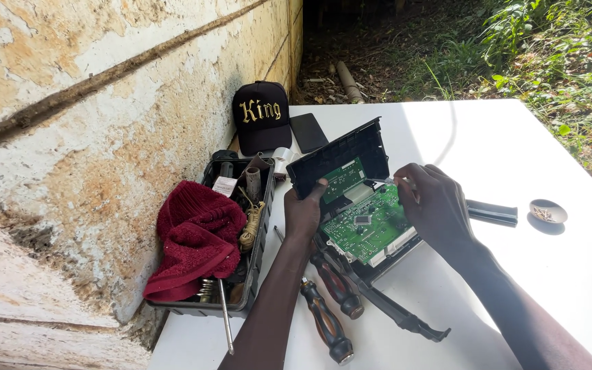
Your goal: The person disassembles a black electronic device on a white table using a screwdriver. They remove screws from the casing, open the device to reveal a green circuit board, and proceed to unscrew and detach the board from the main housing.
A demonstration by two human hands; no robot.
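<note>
Green circuit board [368,223] lies in an opened black housing [340,161] on the white table [515,151], between the two hands. Left hand [304,214] clamps the housing's raised lid edge, thumb pressed on the small upper board. Right hand [435,205] curls over the board's far corner; its fingertips seem to pinch something thin, though they are hidden. Below the left wrist lie two dark-handled screwdrivers [330,308]; beyond it, a tool tray [258,264] with a red cloth [196,236].
</note>
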